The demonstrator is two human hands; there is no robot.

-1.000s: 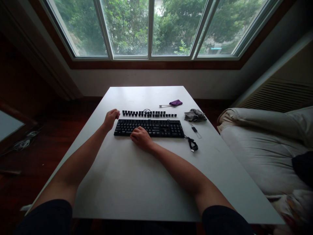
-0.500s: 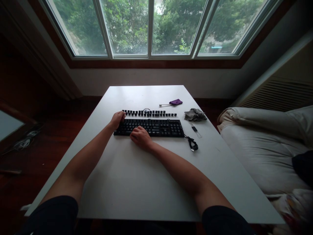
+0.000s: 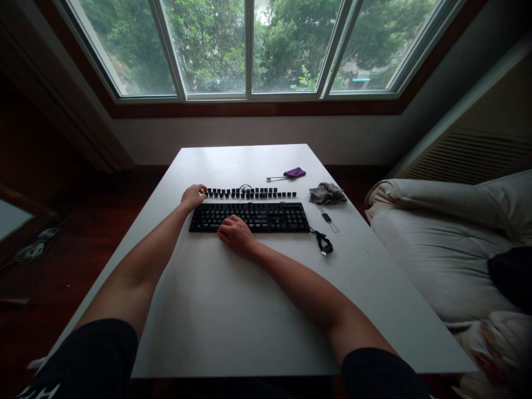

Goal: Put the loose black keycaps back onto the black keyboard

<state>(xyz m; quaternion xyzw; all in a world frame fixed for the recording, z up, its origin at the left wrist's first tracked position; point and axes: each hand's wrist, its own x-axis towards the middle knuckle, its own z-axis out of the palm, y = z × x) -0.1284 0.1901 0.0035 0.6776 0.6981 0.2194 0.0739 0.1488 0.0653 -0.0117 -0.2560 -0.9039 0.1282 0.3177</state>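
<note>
A black keyboard [image 3: 274, 217] lies on the white table, several of its keys in place. Behind it stand loose black keycaps [image 3: 266, 193] in two long rows. My left hand [image 3: 193, 196] is at the left end of these rows, thumb and finger closed around a keycap there, which is mostly hidden. Bent over the keyboard's front edge, left of its middle, my right hand [image 3: 235, 234] touches the keys with its fingers together. Its fingertips are partly hidden.
Right of the keyboard lie its coiled cable [image 3: 324, 244], a small wire keycap puller [image 3: 327, 218] and a crumpled grey cloth [image 3: 326, 193]. A purple cloth [image 3: 295, 172] with a thin white stick is farther back. A beige sofa [image 3: 415, 238] flanks the table [image 3: 233, 316].
My left hand has moved from the keyboard's back left corner out to the left end of the keycap rows. My right hand stays on the keyboard. The view has shifted slightly.
</note>
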